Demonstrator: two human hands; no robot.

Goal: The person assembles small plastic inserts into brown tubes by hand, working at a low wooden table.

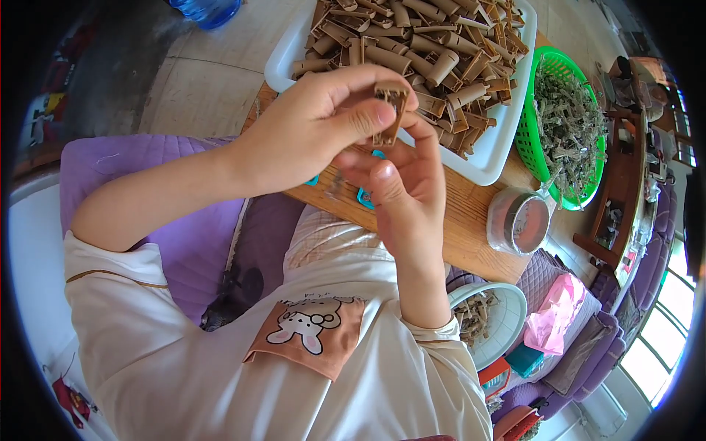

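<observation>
My left hand (316, 121) pinches a small brown plastic piece (390, 114) between thumb and fingers. The piece is channel-shaped, with its hollow side partly showing. Just below it is my right hand (408, 195), with its fingers bent and thumb folded inward. Its index finger reaches up to the piece's lower right edge. Whatever those curled fingers hold, if anything, is hidden. Under the hands, a teal item (365, 197) lies partly covered on the wooden table (463, 235). Beyond them, a white tray (485, 173) is heaped with similar brown pieces (441, 66).
Right of the tray stands a green basket (526, 140) of clear, greyish plastic parts (570, 125). A round clear container (518, 220) sits at the table's right end. Lower down are a pale tub (507, 323) with brownish bits and a pink bag (555, 312).
</observation>
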